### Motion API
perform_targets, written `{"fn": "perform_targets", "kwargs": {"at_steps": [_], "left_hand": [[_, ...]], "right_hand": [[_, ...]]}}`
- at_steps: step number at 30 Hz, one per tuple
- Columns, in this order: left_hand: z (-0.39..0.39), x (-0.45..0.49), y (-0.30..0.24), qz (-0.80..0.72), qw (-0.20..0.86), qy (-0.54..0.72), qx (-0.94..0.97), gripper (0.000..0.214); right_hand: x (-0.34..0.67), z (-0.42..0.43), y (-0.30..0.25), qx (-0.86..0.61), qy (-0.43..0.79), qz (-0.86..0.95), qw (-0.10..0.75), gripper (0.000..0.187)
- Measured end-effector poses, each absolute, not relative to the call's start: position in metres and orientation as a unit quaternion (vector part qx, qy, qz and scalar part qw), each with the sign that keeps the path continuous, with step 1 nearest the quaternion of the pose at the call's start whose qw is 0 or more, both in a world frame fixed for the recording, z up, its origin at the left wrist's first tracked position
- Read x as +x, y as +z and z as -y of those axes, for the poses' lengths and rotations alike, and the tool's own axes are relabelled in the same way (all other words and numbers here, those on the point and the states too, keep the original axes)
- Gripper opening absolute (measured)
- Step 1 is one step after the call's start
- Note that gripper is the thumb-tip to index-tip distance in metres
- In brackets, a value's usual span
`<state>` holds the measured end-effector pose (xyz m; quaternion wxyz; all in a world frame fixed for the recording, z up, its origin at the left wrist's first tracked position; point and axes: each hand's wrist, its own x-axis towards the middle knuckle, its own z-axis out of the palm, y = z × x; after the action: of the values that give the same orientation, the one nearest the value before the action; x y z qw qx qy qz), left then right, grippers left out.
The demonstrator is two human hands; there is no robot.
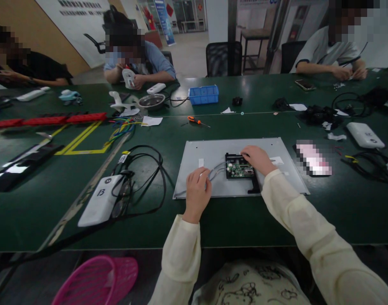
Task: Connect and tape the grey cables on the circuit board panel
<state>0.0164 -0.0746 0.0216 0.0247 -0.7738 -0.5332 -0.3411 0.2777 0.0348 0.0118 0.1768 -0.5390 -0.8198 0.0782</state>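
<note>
A flat light-grey metal panel [209,150] lies on the table in front of me. On it sits a green circuit board [240,169] in a black plastic bracket [255,185]. A grey cable [216,169] runs leftward from the board. My left hand [198,190] rests at the panel's left part, fingers curled round this cable. At the bracket's upper right edge, my right hand [257,159] has its bent fingers closed on the black plastic; its fingertips are partly hidden.
An orange screwdriver [194,120] lies beyond the panel. Left are a white power bank [100,201] and looped black cables [162,169]; right is a phone [313,157]. A blue basket [203,95] stands farther back. Three people sit across the green table [168,127].
</note>
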Motion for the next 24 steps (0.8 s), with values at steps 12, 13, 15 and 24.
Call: {"fn": "perform_targets", "kwargs": {"at_steps": [12, 13, 15, 24], "left_hand": [[0.076, 0.016, 0.023, 0.533, 0.017, -0.329, -0.779, 0.028], [0.076, 0.016, 0.023, 0.532, 0.017, -0.328, -0.780, 0.027], [0.076, 0.017, 0.023, 0.531, 0.017, -0.325, -0.782, 0.027], [0.075, 0.018, 0.021, 0.534, 0.016, -0.324, -0.781, 0.029]], "right_hand": [[0.310, -0.021, 0.026, -0.599, 0.001, 0.745, 0.293, 0.032], [0.317, -0.018, 0.023, -0.603, -0.006, 0.743, 0.292, 0.033], [0.331, -0.015, 0.013, -0.601, -0.001, 0.755, 0.263, 0.035], [0.368, 0.000, -0.002, -0.589, 0.076, 0.737, 0.323, 0.035]]}}
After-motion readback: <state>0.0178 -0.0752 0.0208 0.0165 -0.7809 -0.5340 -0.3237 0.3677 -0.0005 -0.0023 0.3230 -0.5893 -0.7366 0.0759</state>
